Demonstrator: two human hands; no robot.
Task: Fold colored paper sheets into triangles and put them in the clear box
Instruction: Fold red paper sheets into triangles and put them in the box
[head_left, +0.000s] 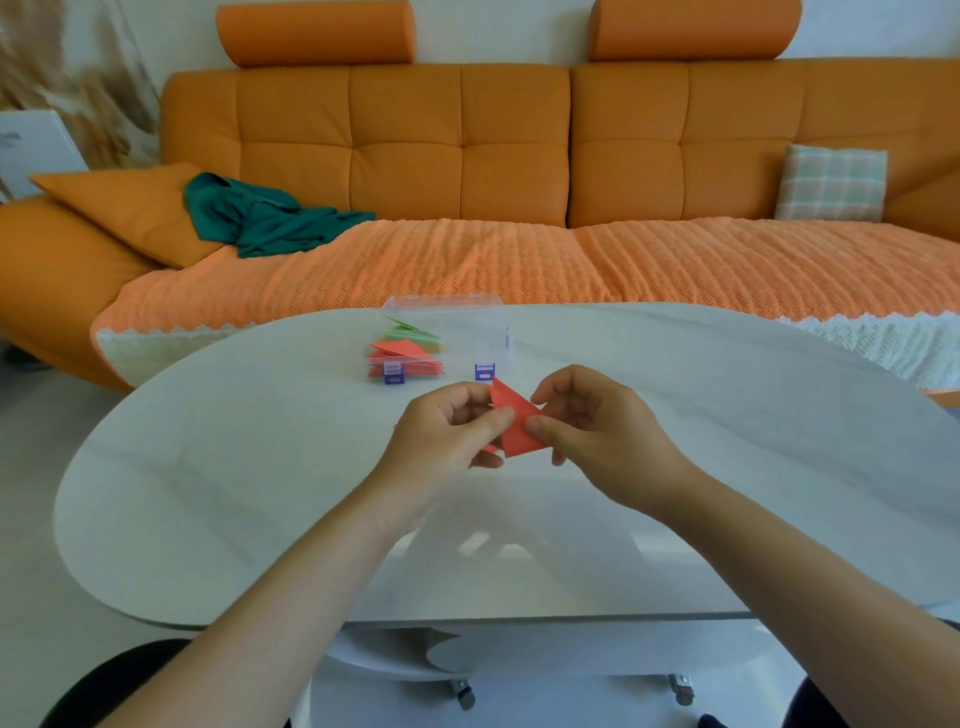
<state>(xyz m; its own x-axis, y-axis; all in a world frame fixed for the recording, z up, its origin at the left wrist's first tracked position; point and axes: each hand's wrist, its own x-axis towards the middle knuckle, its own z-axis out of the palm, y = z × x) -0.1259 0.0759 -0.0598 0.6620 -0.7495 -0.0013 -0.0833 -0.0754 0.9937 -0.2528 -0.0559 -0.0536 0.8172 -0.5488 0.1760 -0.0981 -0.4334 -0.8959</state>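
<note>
Currently my left hand and right hand both pinch red paper at frame centre; uneven thumb pressure risks skewed crease, poor fit in clear box above.

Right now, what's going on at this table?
A person is folding paper. The left hand and right hand pinch a red paper between them, above the white table; it already shows a triangular shape. Just beyond the hands stands the clear box, holding red triangles and green triangles that are already folded.
</note>
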